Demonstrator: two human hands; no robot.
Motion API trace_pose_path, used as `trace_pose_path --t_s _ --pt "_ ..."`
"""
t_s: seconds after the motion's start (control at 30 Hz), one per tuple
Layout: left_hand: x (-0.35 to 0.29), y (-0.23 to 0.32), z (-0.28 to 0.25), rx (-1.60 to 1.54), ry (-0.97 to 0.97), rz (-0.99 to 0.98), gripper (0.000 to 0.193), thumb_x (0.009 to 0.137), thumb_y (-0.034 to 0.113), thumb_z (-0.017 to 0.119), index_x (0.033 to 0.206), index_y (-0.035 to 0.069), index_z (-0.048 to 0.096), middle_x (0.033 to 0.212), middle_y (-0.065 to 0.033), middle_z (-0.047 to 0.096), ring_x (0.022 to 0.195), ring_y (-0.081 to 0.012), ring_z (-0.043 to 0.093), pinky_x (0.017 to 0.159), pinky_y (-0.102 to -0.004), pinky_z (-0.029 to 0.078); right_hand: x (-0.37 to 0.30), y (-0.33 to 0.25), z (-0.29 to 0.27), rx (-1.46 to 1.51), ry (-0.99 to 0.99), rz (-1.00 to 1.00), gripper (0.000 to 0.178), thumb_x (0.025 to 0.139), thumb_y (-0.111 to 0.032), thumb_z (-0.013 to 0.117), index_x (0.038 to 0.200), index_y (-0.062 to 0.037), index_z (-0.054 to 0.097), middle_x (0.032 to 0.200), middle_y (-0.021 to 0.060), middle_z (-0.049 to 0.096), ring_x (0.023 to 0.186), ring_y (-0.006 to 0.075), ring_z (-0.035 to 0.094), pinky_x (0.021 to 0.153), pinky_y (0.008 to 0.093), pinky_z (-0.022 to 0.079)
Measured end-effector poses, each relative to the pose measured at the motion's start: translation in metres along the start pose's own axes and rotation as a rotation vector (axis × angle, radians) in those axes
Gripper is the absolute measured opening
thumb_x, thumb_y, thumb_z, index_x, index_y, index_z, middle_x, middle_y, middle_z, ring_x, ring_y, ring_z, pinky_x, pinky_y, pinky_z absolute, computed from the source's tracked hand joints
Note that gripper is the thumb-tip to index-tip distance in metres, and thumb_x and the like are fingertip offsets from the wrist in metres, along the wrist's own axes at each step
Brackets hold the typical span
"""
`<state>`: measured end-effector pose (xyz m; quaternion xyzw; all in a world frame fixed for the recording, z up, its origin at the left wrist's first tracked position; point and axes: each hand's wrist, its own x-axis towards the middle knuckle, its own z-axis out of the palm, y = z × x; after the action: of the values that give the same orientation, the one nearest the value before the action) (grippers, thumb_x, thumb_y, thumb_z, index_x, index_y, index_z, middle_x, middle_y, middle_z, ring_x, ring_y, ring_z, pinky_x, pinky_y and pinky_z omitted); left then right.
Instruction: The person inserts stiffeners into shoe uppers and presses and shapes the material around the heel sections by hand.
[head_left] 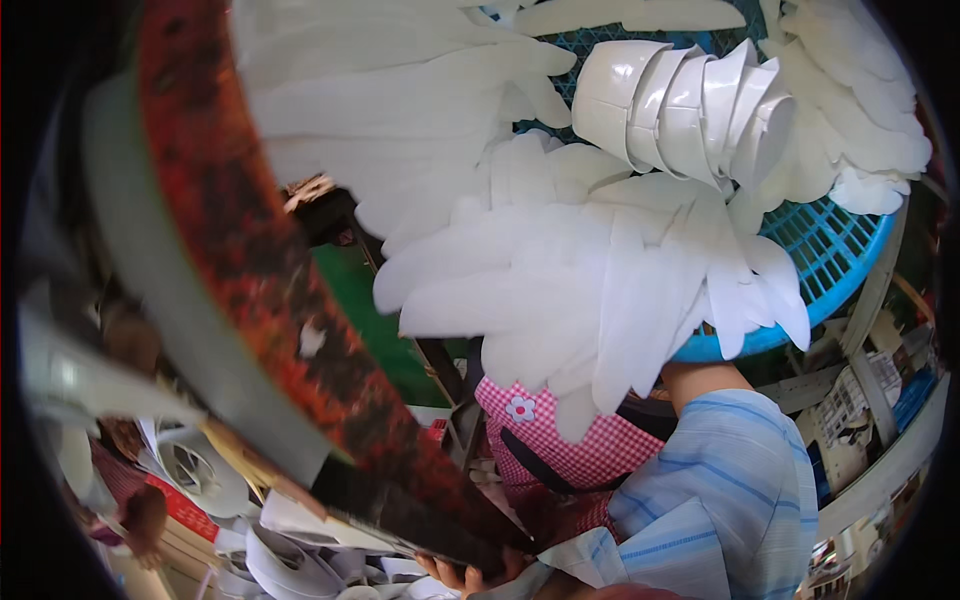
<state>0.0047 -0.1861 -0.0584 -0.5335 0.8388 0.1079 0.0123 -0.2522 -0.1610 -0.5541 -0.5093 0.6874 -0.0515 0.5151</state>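
Observation:
Flat white plastic strips with rounded ends [540, 260] lie heaped and fanned out over a round blue plastic basket [850, 290]. A stack of glossy white curved pieces [680, 110], nested in one another, rests on top. My right forearm [710, 382], in a blue striped sleeve, reaches up to the basket's near rim. The strips and rim hide my right hand, so its fingers cannot be seen. Low in the picture, the fingers of my left hand [468, 575] curl over the dark lower end of a rusty red metal bar [275, 290]; the rest of that hand is cut off.
The rusty bar runs steeply along the left, close to me. Beyond it are more white curved parts [290, 565] and another person's hand [145, 520]. A grey metal frame [870, 380] stands right of the basket. A pink checked apron [550, 435] hangs below the strips.

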Motion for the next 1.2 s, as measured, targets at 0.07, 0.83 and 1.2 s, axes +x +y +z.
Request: trace_pose_path --t_s 0.07,0.83,1.2 --pt "0.010 -0.005 0.004 0.016 -0.034 0.015 0.063 0.070 0.024 0.071 0.127 0.017 0.043 0.141 -0.0207 0.030 0.132 -0.0524 0.026 0.104 -0.0689 0.019 0.000 -0.004 0.011 0.039 -0.012 0.014 0.028 0.084 -0.023 0.053 0.095 -0.0008 0.065 0.098 0.0229 0.063 0.091 0.0416 0.060 0.083 0.0465 0.048" --pt "0.018 -0.035 0.021 0.098 -0.211 -0.014 0.064 0.071 0.023 0.070 0.128 0.016 0.042 0.141 -0.0225 0.030 0.131 -0.0529 0.025 0.104 -0.0687 0.018 -0.040 -0.037 0.056 0.216 -0.143 0.031 0.034 0.085 -0.020 0.053 0.111 0.0011 0.058 0.113 0.0212 0.058 0.104 0.0381 0.056 0.091 0.0458 0.044" --pt "0.017 -0.021 0.016 0.055 -0.159 -0.032 0.064 0.071 0.023 0.070 0.128 0.015 0.042 0.140 -0.0233 0.029 0.131 -0.0532 0.025 0.104 -0.0685 0.018 -0.089 -0.025 0.012 0.174 -0.111 0.011 0.039 0.085 -0.019 0.053 0.118 0.0020 0.054 0.121 0.0204 0.056 0.111 0.0364 0.054 0.095 0.0454 0.042"
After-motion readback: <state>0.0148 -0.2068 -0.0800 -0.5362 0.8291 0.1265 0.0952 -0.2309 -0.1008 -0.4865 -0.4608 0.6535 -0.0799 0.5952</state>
